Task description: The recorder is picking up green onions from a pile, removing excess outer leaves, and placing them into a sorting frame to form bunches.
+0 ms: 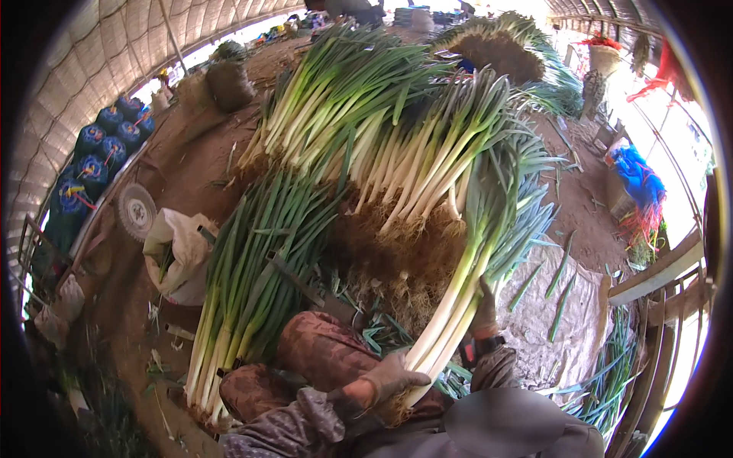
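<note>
Several long green onions (452, 309), with white stalks and green tops, lie slanted across my lap. My left hand (395, 375) grips them low on the white stalks, just above their brown roots. Higher up, my right hand (485, 309) is at the right side of the same stalks; its fingers are partly hidden behind them. Both hands seem gloved. A bundle of green onions (240, 292) rests on a metal rack (295, 277) at my left knee. In front of me is a large pile of green onions (424, 166), roots towards me.
A white sack (180, 257) and a cart wheel (137, 212) are at the left, near stacked dark green bundles (91, 166). Cut leaves lie on a pale sheet (550, 309) at the right, beside a wooden frame (658, 275). Blue netting (638, 172) hangs farther back.
</note>
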`<state>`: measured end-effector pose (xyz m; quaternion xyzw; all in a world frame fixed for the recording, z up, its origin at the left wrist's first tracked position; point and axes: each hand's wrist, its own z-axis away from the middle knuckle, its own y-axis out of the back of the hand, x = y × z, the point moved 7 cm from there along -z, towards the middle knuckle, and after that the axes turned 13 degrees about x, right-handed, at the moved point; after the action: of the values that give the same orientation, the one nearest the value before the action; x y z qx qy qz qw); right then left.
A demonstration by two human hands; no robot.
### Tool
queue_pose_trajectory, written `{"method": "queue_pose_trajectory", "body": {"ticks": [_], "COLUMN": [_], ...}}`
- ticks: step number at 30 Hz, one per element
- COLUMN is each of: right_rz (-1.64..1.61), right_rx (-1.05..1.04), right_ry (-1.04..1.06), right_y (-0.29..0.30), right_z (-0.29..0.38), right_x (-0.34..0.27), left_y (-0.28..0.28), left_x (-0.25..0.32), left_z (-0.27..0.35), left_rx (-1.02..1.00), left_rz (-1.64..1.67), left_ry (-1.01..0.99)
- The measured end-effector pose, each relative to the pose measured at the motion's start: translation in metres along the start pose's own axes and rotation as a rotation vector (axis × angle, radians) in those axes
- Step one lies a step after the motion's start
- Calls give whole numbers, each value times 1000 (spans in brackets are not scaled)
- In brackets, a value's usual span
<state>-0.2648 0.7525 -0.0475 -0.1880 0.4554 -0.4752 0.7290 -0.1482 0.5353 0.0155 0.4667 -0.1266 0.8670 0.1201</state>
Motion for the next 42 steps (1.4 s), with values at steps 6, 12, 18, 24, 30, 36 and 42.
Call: {"method": "queue_pose_trajectory", "body": {"ticks": [6,12,18,24,30,36,42], "right_rz": [256,303,235,255,1000,1625,1681], "right_rx": [74,-142,-692,-808,-655,-1370,-1920], "right_ry": [101,377,132,-404,-692,216,1495], "right_y": [-8,-133,-318,-397,-308,-331,-364], "right_z": [32,127,176,176,114,149,173], "right_x": [5,15,122,327,473,474,522], "left_y": [57,120,243,381,533,568,567], "left_x": [15,24,41,-16,-189,-263,-265], "left_z": [99,190,269,325,297,291,302], "left_rx": [188,313,676,904,841,784,663], "left_rz": [-334,-345,-238,-136,-153,-308,-505], "left_ry": [-286,-292,-497,-325,-95,184,356]}}
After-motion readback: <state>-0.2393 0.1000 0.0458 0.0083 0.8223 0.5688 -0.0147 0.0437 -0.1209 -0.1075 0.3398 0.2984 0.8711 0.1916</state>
